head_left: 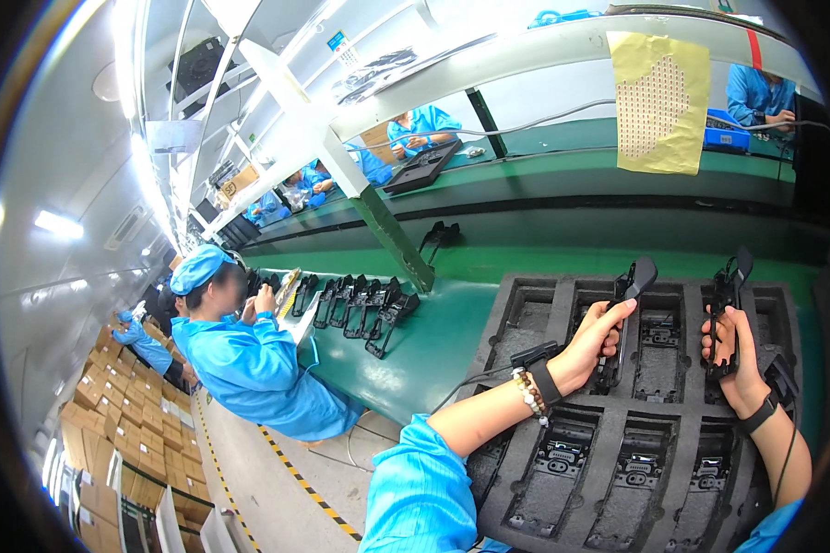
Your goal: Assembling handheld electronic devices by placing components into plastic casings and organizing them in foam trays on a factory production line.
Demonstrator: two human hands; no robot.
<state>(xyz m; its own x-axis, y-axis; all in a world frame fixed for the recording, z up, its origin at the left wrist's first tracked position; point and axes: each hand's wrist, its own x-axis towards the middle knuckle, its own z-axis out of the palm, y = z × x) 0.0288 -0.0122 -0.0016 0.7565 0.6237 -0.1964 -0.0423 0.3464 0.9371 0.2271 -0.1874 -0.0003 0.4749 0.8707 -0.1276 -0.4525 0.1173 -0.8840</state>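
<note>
left hand (592,343) clamped on black handle part (629,293) above foam tray (807,304) far row | right hand (730,361) clamped on second black part (730,284) near tray's far-right corner | risk: tilted seating jams a part; wrist-strap cable (475,385) may snag tray's left edge

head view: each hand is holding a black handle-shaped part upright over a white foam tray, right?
Not quite: the foam tray is black, not white, as the head view shows. The rest stands: the left hand and the right hand each hold a black handle-shaped part, left and right, upright over it.
</note>
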